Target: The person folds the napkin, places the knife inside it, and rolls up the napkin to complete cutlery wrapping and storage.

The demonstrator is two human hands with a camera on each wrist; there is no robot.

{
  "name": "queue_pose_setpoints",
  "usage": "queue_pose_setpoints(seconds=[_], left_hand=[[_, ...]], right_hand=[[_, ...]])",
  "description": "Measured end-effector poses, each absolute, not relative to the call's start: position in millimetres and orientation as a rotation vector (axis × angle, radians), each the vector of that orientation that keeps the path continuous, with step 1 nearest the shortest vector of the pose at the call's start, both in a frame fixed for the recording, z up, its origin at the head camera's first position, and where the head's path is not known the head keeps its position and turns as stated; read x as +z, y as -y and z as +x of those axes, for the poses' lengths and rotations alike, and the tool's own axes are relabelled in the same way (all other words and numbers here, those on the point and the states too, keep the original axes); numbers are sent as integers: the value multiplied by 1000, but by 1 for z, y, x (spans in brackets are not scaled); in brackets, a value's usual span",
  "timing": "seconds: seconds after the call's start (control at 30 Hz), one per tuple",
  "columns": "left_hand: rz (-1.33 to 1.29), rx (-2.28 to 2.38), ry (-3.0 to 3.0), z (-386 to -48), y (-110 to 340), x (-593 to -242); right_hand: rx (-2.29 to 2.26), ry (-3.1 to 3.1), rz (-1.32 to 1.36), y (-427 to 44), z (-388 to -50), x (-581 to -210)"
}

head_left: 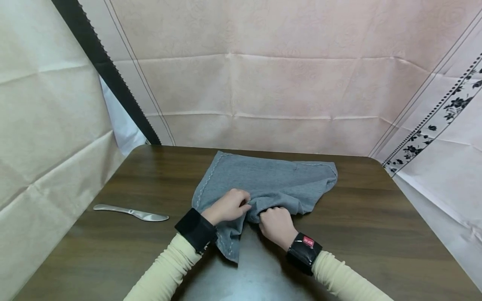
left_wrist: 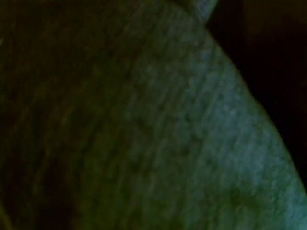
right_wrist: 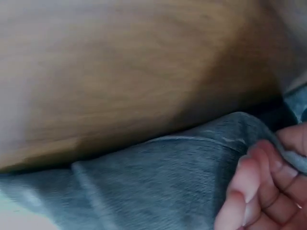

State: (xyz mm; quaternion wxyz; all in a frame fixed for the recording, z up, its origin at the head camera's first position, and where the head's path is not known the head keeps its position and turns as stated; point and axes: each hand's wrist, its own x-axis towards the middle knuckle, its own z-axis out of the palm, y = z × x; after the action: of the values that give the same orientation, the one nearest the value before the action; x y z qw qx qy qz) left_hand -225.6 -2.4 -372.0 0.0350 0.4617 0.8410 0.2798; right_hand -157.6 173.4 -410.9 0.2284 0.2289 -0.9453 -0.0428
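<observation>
A grey-blue cloth point(head_left: 271, 175) with pale stitching along its hem lies spread and partly bunched near the middle of the table. My left hand point(head_left: 227, 205) is over its near left part, thumb and fingers curled at a fold; the fingertips' hold is partly hidden. The right hand point(head_left: 278, 225) grips the bunched near edge. In the right wrist view, the cloth point(right_wrist: 158, 182) passes between the thumb and curled fingers point(right_wrist: 247, 179) of that hand. Dark, blurred cloth point(left_wrist: 211, 124) fills most of the left wrist view. One corner hangs toward me between the forearms.
On the left of the dark brown wooden table point(head_left: 376, 234) lies a silver table knife point(head_left: 132, 212), its blade toward the cloth. Pale creased sheets point(head_left: 282, 83) hang behind the table and along both sides.
</observation>
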Motion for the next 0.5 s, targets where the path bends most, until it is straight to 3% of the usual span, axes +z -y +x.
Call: queue_pose_setpoints(seconds=[0.23, 0.5], left_hand=[[1478, 671, -2808, -208, 3, -369], [1706, 425, -3145, -175, -28, -369]], right_hand=[[243, 2481, 574, -200, -146, -397], [462, 2386, 551, -195, -145, -377]])
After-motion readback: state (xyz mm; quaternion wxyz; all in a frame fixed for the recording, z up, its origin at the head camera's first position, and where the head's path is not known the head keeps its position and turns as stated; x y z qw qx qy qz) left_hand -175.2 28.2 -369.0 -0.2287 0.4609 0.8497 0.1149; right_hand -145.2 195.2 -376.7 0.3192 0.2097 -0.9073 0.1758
